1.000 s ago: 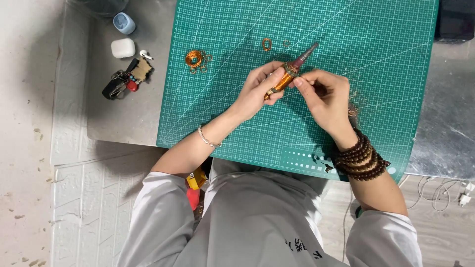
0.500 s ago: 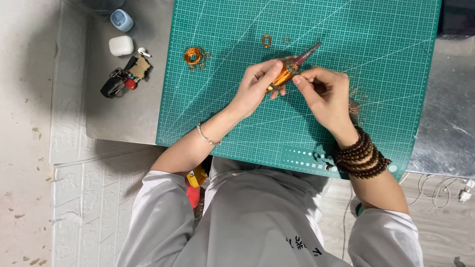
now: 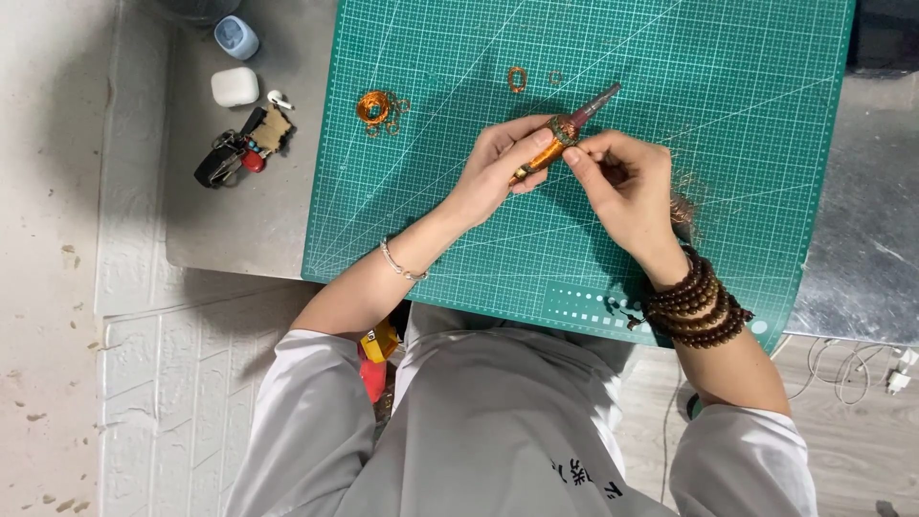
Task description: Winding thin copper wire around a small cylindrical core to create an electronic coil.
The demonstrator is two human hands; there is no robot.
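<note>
My left hand grips a slim tapered rod wound with copper wire, held slanted above the green cutting mat. The rod's bare greyish tip points up and to the right. My right hand pinches at the wire-wrapped middle of the rod with thumb and forefinger. Several dark wooden bead bracelets wrap my right wrist, and a thin silver bracelet sits on my left wrist.
A coil of copper wire and two small wire rings lie on the mat's far part. On the grey table to the left are a key bunch, a white earbud case and a small blue container.
Both hands with the rod have shifted slightly up and right on the mat. The right fingers have moved closer onto the rod's wrapped part.
</note>
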